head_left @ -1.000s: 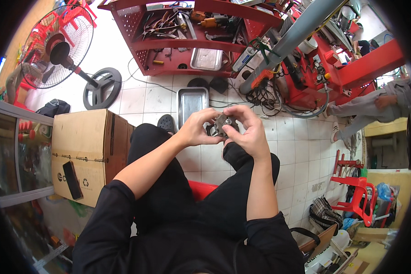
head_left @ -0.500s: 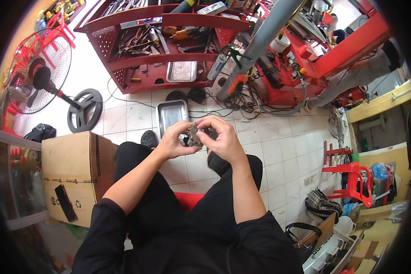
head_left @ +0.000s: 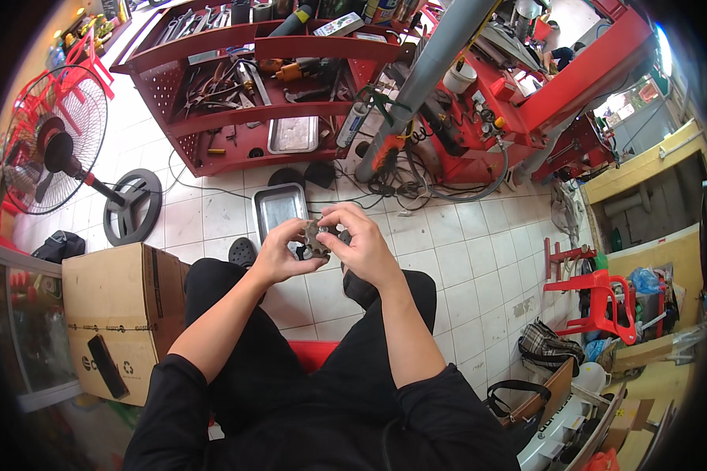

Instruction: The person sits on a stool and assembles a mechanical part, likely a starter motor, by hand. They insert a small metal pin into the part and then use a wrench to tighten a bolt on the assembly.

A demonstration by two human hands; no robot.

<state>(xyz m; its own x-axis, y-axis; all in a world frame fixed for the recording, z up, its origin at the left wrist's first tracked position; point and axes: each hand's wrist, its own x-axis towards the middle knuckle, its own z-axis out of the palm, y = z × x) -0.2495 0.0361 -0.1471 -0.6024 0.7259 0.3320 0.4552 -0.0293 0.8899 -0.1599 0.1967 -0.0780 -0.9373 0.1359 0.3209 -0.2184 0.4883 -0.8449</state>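
A small grey-brown metal part (head_left: pixel 315 238) is held in front of me between both hands, above my knees. My left hand (head_left: pixel 279 253) grips its left side with thumb and fingers. My right hand (head_left: pixel 359 244) closes over its right side and top, hiding much of it. Just beyond the hands a rectangular metal tray (head_left: pixel 279 206) lies on the white tiled floor. I sit on a red stool (head_left: pixel 313 353), dressed in black.
A red tool shelf (head_left: pixel 251 86) with pliers and another tray stands ahead. A grey pole (head_left: pixel 424 74) with tangled cables rises at centre. To my left sit a cardboard box (head_left: pixel 114 314) carrying a black phone and a standing fan (head_left: pixel 51 149). Red plastic stools (head_left: pixel 597 302) stand right.
The view has tilted so the hands and part sit lower and more central in the picture. Both hands stay on the part, with the fingers shifting slightly around it.
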